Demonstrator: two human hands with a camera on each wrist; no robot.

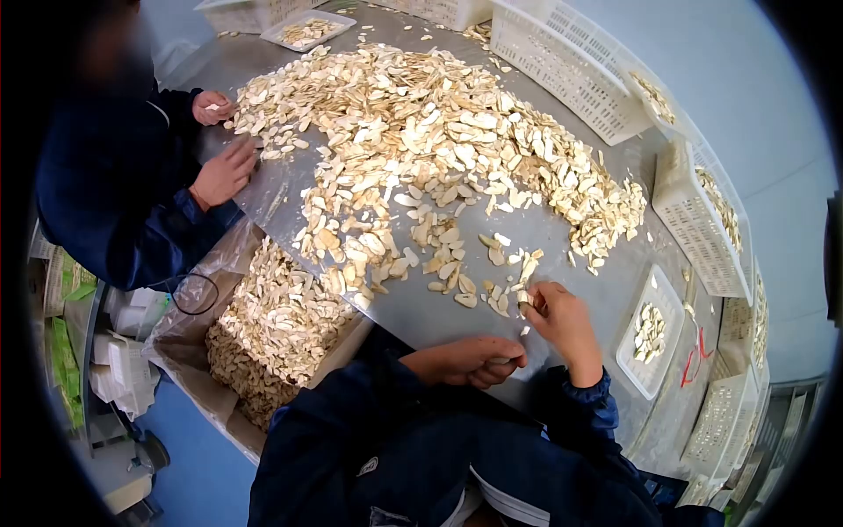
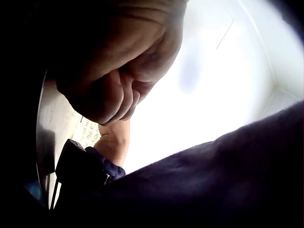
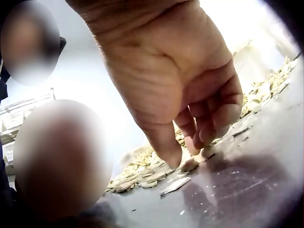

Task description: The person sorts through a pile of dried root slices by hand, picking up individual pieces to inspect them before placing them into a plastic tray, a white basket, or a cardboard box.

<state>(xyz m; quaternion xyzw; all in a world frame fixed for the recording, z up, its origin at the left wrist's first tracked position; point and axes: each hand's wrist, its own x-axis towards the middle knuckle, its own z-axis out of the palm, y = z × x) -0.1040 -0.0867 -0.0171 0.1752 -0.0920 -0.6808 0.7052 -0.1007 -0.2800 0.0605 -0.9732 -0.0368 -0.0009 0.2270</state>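
A broad pile of pale, dried, root-like slices (image 1: 421,105) spreads over the metal table (image 1: 413,321). At its near edge my right hand (image 1: 565,321) pinches one slice (image 1: 524,298) between thumb and fingers, low over the tabletop. The right wrist view shows the thumb and fingertips of that right hand (image 3: 175,95) pointing down at slices, with a loose pale slice (image 3: 175,185) lying just below. My left hand (image 1: 474,361) is beside it near the table's front edge, fingers curled in. In the left wrist view the left hand (image 2: 114,71) is a dark fist with its inside hidden.
Across the corner, another person's hands (image 1: 225,173) are at the pile's left end. A lined box full of slices (image 1: 281,307) stands below the table edge. White perforated baskets (image 1: 571,75) line the far side; a white tray (image 1: 625,356) with slices lies at right.
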